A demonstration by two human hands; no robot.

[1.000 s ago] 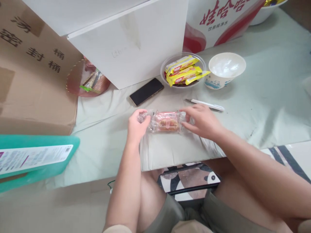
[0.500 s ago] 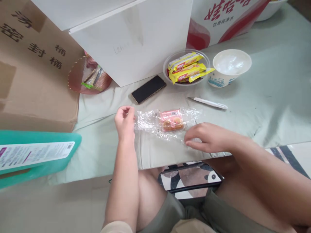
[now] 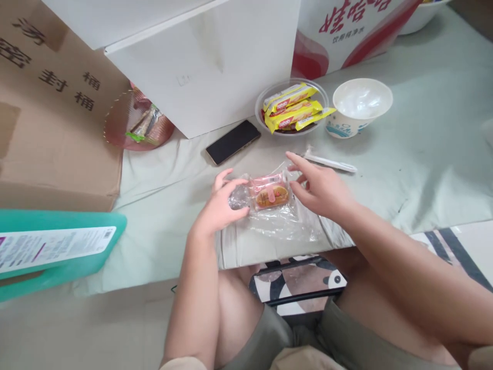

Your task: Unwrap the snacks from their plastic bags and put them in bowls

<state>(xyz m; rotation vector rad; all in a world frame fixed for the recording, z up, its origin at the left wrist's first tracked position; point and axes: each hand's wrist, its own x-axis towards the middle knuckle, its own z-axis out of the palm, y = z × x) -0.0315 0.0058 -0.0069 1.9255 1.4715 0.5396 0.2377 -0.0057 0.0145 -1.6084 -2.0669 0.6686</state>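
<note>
A small pink snack packet (image 3: pixel 270 191) with a golden-brown picture on it lies on the cloth near the table's front edge. Crinkled clear plastic wrap (image 3: pixel 285 223) spreads around and under it. My left hand (image 3: pixel 221 203) is at the packet's left end, thumb and fingers apart around a bunched bit of the wrap. On the other side my right hand (image 3: pixel 318 185) hovers by the packet's right end, fingers spread. Whether its fingertips touch the wrap I cannot tell.
Behind lie a black phone (image 3: pixel 233 143) and a white pen-like cutter (image 3: pixel 333 163). A clear bowl (image 3: pixel 259 105) of yellow wafer packs stands beside a paper bowl (image 3: pixel 342 126). White boxes (image 3: pixel 239 67) rise at the back; a cardboard carton (image 3: pixel 57 149) and green container (image 3: pixel 111 241) flank the left.
My left hand has moved right and opened beside the packet. The right hand has risen towards the packet's right end, fingers spreading. The wrap's sides have drawn in and its front spreads lower.
</note>
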